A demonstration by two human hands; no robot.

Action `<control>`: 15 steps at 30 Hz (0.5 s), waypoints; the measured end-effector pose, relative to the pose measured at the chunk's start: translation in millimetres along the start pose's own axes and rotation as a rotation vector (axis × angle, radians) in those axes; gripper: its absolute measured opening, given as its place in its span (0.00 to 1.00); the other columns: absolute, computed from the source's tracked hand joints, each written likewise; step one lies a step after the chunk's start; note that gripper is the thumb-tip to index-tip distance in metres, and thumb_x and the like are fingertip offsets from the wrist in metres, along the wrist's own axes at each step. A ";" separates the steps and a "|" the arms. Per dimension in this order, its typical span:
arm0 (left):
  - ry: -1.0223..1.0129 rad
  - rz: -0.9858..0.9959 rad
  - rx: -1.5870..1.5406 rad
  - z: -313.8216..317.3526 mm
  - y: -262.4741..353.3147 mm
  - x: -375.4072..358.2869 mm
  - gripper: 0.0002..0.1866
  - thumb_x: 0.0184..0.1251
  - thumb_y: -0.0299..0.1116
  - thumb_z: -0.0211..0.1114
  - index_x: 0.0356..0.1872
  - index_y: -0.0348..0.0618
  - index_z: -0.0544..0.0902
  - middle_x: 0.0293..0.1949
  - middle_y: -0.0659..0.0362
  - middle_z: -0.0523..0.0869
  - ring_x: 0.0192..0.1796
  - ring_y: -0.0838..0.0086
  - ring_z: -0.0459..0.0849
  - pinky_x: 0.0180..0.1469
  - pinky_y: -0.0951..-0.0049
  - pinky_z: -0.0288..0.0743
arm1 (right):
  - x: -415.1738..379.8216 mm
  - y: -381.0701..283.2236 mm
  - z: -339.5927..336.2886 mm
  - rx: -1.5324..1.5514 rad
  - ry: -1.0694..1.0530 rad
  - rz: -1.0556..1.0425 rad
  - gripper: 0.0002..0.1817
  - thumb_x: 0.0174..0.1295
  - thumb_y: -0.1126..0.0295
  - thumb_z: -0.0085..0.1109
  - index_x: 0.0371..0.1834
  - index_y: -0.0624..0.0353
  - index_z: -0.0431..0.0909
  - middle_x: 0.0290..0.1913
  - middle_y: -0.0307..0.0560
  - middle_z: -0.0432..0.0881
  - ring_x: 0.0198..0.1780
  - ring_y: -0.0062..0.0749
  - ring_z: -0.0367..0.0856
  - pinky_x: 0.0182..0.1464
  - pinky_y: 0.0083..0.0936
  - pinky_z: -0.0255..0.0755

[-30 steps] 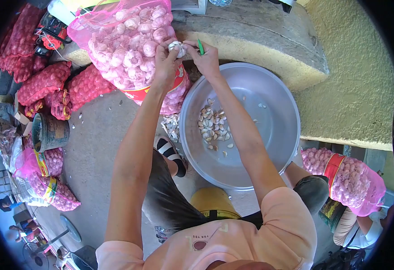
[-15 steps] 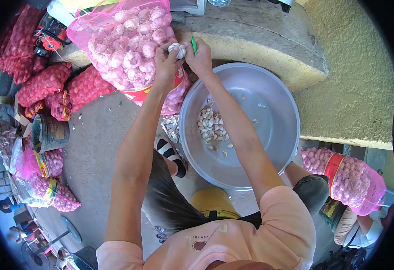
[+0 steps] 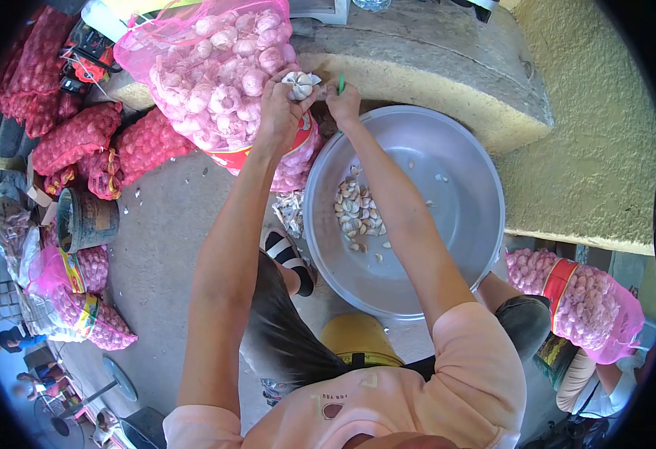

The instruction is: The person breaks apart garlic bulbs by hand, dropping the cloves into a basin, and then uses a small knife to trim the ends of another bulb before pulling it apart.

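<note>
My left hand [image 3: 279,108] is closed around a garlic bulb [image 3: 298,84], whose white cloves show parted at the top. Just to its right, my right hand [image 3: 344,106] grips a small green-handled knife [image 3: 341,82]; its blade cannot be made out. Both hands are raised near a pink mesh sack of garlic [image 3: 219,82]. Below my right forearm stands a wide grey basin [image 3: 447,258]. Loose garlic cloves [image 3: 356,209] lie inside it, mostly toward its left side.
A low concrete ledge [image 3: 425,71] curves behind the basin. A yellow bucket [image 3: 354,337] is between my legs. Red mesh sacks [image 3: 77,138] and a dark bucket [image 3: 88,221] stand at left. Another garlic sack [image 3: 578,299] lies at right, near a person [image 3: 612,389].
My right hand has moved a little right and down, away from the bulb. The bulb now shows more opened cloves in my left hand. The view has shifted slightly.
</note>
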State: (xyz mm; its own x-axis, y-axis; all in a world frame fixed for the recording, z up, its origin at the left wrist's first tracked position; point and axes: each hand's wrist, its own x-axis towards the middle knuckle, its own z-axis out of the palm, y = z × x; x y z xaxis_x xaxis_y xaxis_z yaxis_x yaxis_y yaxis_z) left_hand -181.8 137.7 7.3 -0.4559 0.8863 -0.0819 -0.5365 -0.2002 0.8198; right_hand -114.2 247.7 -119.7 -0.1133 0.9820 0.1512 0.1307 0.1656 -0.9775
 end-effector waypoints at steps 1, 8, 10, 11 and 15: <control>0.007 0.008 0.022 -3.4 -2.3 2.6 0.17 0.69 0.24 0.42 0.57 0.33 0.66 0.51 0.49 0.75 0.51 0.63 0.80 0.58 0.59 0.78 | -5.7 -12.9 -4.3 0.278 0.017 0.061 0.20 0.63 0.56 0.60 0.30 0.66 0.80 0.22 0.45 0.80 0.23 0.28 0.78 0.24 0.31 0.69; 0.049 0.077 0.100 -0.6 -16.1 2.0 0.17 0.72 0.29 0.47 0.59 0.35 0.64 0.49 0.53 0.74 0.48 0.70 0.78 0.53 0.66 0.77 | -19.7 -75.5 -28.3 0.633 -0.399 0.458 0.17 0.59 0.54 0.66 0.21 0.52 0.76 0.18 0.30 0.69 0.16 0.13 0.62 0.16 0.17 0.53; 0.043 0.061 0.110 3.3 -11.5 -0.3 0.18 0.72 0.31 0.51 0.58 0.36 0.64 0.48 0.54 0.74 0.47 0.72 0.77 0.52 0.68 0.76 | -17.5 -80.3 -28.9 0.629 -0.412 0.444 0.17 0.60 0.54 0.66 0.21 0.53 0.75 0.18 0.31 0.70 0.16 0.14 0.63 0.16 0.18 0.54; 0.038 0.046 0.121 5.5 -9.6 -2.0 0.20 0.72 0.33 0.55 0.58 0.36 0.64 0.47 0.55 0.74 0.46 0.74 0.77 0.50 0.71 0.75 | -16.5 -82.7 -29.1 0.625 -0.426 0.429 0.18 0.60 0.55 0.65 0.21 0.53 0.75 0.19 0.32 0.71 0.17 0.14 0.64 0.15 0.18 0.54; 0.010 0.149 0.426 6.5 -12.7 -11.1 0.24 0.68 0.36 0.63 0.57 0.37 0.64 0.44 0.58 0.75 0.44 0.77 0.76 0.48 0.76 0.73 | -15.9 -76.4 -14.2 0.547 -0.400 0.329 0.16 0.62 0.58 0.64 0.21 0.56 0.76 0.20 0.35 0.73 0.18 0.16 0.67 0.16 0.20 0.58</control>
State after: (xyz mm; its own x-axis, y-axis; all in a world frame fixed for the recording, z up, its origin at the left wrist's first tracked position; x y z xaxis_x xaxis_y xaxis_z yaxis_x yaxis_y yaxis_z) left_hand -165.4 133.1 1.5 -0.5142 0.8562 0.0511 -0.1250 -0.1337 0.9831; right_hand -108.4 220.7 -45.4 -0.5153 0.8480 -0.1241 -0.2770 -0.3018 -0.9123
